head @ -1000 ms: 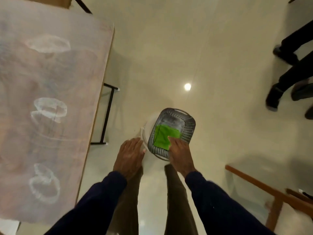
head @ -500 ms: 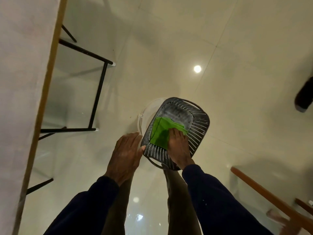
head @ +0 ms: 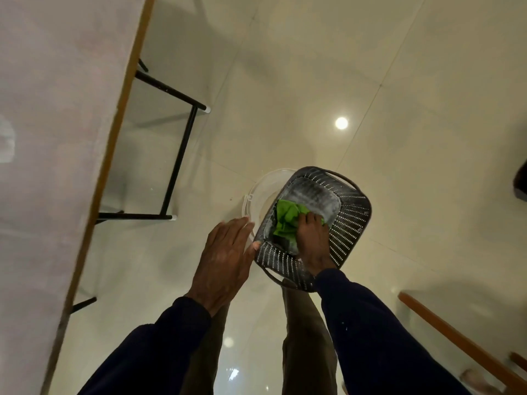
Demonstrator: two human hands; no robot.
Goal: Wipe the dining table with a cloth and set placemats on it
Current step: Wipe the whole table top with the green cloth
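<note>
Head view, lower centre: the right hand [head: 312,243] curls its fingers down on the green cloth [head: 286,219] and bunches the soft, crumpled fabric against the bottom of the dark basket [head: 350,223]. The left hand [head: 225,260] is flat, with straight fingers, and its thumb tip touches the basket's near edge. The basket is rigid plastic with rows of small holes and rounded corners, and it sits askew on a round white bucket [head: 262,192]. I judge that a quick pull on the cloth could tip the basket off the rim, because only the thumb steadies it. The dining table [head: 57,138], pale and matt with a wooden edge, fills the left of the frame.
</note>
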